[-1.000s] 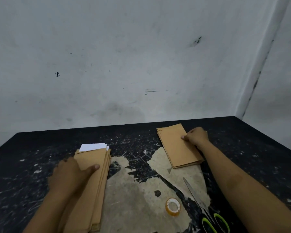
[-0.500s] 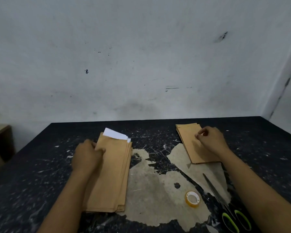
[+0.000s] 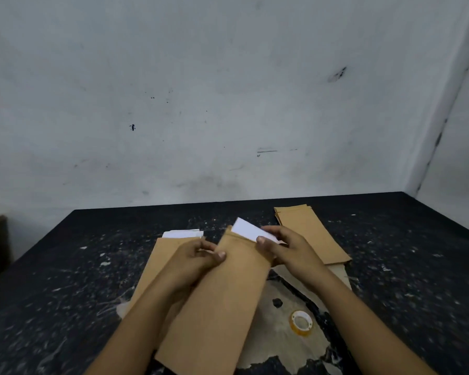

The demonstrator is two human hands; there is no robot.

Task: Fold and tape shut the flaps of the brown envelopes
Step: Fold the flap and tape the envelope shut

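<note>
A scratched black table stands against a stained white wall.

Dim, flat light with soft shadows; slight motion blur, wide-angle bending at the edges.

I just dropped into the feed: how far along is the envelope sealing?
Done, apparently: a short stack with its far ends folded lies at the right. In hand: both the left hand and right hand hold one envelope, white paper sticking out, flap unfolded. Left: the left pile, and the tape roll sits untouched.
</note>
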